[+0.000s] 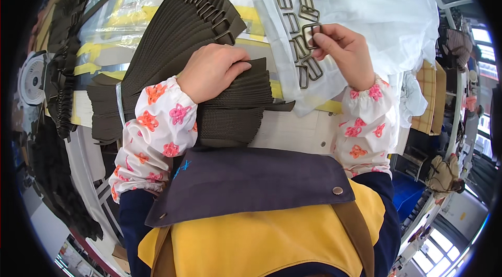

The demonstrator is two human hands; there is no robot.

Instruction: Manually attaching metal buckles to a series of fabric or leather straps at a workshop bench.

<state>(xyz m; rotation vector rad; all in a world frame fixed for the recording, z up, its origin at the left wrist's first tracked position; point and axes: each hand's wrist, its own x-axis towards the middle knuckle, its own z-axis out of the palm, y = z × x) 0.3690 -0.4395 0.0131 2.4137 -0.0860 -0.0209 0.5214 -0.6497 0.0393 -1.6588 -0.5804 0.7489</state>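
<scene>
A fanned bundle of dark olive webbing straps [162,41] lies before me, tied near its left end by a pale band [121,103]. Along its far edge, several straps carry rectangular metal slide buckles [202,11]. My left hand [213,70] is closed over the bundle, thumb and fingers together at a webbing strap [256,70]; its fingertips are partly hidden. Between thumb and fingers, my right hand [345,49] pinches a slide buckle [312,25] above a white sheet. Several loose bronze-coloured buckles [284,0] lie on that sheet around it.
White plastic sheeting [376,5] covers the far right of the table, and yellow tape [253,14] crosses its surface. More dark straps with buckles [61,83] hang at the left, near a small white fan [32,78]. A yellow-brown box [430,99] stands at the right.
</scene>
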